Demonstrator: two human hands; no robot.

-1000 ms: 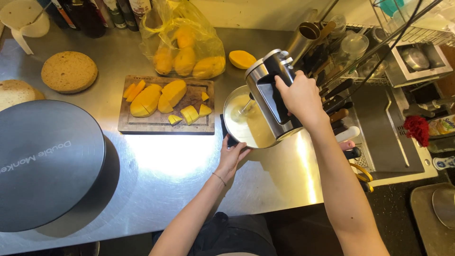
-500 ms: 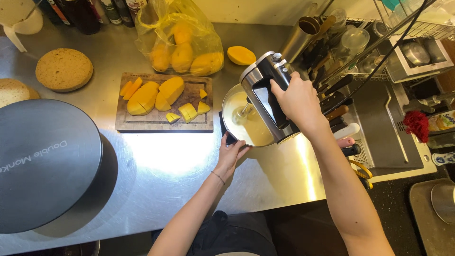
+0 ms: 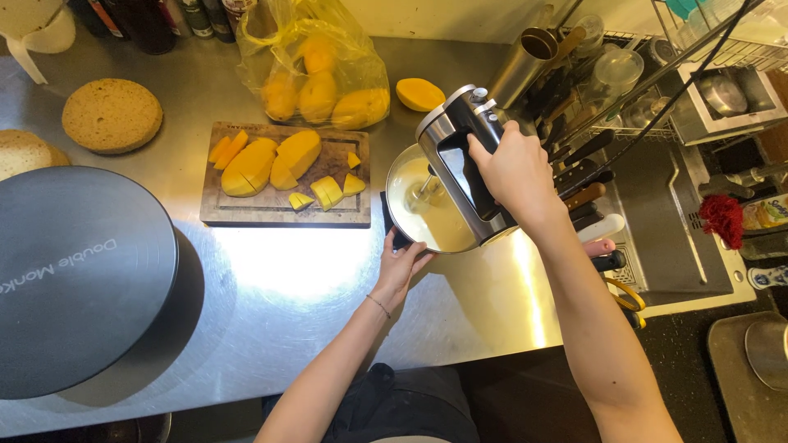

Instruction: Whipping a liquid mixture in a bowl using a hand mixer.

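Fingers of the right hand (image 3: 515, 174) clamp on a mixer (image 3: 464, 160), its beaters down in a bowl (image 3: 410, 168) of pale batter on the steel counter (image 3: 295, 287). Left hand (image 3: 400, 264) grips the bowl's near rim. Cut mango lies on a board (image 3: 283, 212) just left.

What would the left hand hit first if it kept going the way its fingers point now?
The left hand already touches the near rim of the metal bowl under the hand mixer; pushing on, it would press the bowl wall, though depth is unclear.
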